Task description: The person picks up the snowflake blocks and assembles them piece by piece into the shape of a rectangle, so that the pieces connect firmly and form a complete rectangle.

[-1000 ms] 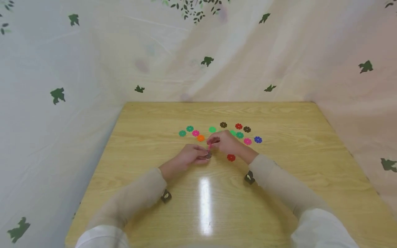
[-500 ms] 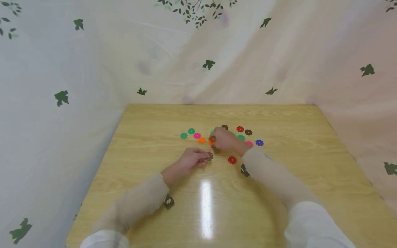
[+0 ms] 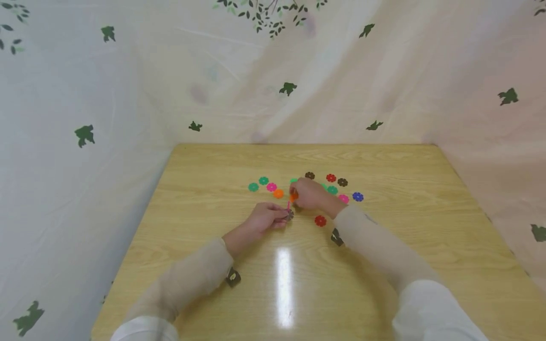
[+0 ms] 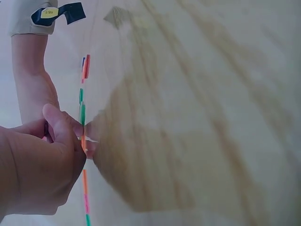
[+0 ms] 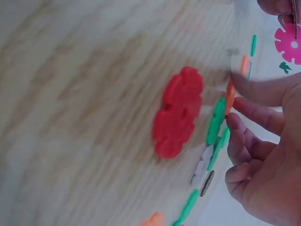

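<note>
On the counter (image 3: 196, 166), a red flower disc (image 3: 320, 221) lies flat, on the near side of the right hand. The left hand (image 3: 266, 217) has a tight grip, its thumb and fingers pinching a dark flower disc (image 3: 291, 215) at their tips. A pink flower disc (image 3: 288, 205) stands up, touching the dark one. Just past it, the right hand (image 3: 310, 193) has a small pinching grip, with an orange flower disc (image 3: 293, 196) between thumb and finger. Farther back lie a blue disc (image 3: 358, 196), then a brown disc (image 3: 342, 182). Behind hangs a cloth (image 3: 239, 85) with green birds.
</note>
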Demonstrator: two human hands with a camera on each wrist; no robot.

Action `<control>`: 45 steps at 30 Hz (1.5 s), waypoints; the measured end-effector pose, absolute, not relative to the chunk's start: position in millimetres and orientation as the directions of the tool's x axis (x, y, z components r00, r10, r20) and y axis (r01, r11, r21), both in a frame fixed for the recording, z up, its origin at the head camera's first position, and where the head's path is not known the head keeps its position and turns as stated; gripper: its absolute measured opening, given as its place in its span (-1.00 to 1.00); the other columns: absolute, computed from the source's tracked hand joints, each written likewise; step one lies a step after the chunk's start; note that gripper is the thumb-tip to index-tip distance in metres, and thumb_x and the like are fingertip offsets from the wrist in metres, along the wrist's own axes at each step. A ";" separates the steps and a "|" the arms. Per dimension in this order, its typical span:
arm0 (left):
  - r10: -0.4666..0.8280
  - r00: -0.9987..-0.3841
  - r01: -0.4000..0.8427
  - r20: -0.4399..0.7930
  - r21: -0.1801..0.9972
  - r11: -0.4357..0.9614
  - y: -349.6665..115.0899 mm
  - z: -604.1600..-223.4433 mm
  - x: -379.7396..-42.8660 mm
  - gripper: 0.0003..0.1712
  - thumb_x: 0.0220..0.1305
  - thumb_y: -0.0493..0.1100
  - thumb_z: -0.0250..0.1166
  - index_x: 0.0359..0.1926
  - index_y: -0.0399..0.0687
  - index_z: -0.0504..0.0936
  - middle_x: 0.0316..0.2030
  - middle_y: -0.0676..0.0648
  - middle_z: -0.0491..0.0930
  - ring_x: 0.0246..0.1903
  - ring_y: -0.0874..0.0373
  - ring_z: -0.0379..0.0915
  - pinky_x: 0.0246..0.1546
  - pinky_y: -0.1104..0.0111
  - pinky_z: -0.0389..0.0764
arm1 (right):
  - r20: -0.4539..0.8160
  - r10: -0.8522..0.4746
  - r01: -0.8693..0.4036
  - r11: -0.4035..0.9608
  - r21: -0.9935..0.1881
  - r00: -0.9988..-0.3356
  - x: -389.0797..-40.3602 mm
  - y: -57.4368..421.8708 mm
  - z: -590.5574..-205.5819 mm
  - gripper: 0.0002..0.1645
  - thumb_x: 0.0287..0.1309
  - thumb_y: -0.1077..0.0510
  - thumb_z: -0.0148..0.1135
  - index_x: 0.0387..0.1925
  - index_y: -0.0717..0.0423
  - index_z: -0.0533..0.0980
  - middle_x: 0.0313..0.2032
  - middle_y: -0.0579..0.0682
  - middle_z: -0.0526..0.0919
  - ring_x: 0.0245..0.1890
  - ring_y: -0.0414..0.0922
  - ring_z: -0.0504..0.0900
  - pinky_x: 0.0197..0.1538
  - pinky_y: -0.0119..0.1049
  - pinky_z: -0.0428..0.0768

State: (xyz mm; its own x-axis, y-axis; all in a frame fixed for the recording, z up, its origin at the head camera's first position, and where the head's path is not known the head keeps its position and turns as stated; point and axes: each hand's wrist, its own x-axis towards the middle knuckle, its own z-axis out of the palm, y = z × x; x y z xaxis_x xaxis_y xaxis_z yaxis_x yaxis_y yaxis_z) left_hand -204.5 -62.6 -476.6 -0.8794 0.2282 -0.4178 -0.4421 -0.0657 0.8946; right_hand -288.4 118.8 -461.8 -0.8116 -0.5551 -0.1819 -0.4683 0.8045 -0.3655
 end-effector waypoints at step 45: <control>0.177 -0.893 -0.428 -0.414 0.902 -0.049 -60.1 -476.3 -202.8 -0.77 0.30 -0.43 0.31 -0.04 -0.49 0.60 -0.21 -0.30 0.72 -0.43 0.15 0.67 -0.28 0.37 0.78 | -0.113 -0.556 -0.181 0.446 -0.877 -0.823 -285.6 128.5 -455.1 -0.81 0.31 0.35 0.26 -0.09 0.28 0.69 -0.21 0.08 0.78 -0.19 -0.08 0.73 -0.06 -0.08 0.76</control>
State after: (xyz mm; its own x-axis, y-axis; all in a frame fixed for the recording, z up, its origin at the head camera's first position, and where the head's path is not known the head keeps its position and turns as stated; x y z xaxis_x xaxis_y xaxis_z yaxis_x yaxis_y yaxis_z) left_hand -202.8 -60.1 -476.3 -0.8930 0.1766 -0.4140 -0.4280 -0.0488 0.9025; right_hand -285.6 128.5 -455.1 -0.8232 -0.5565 -0.1128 -0.1811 0.4456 -0.8767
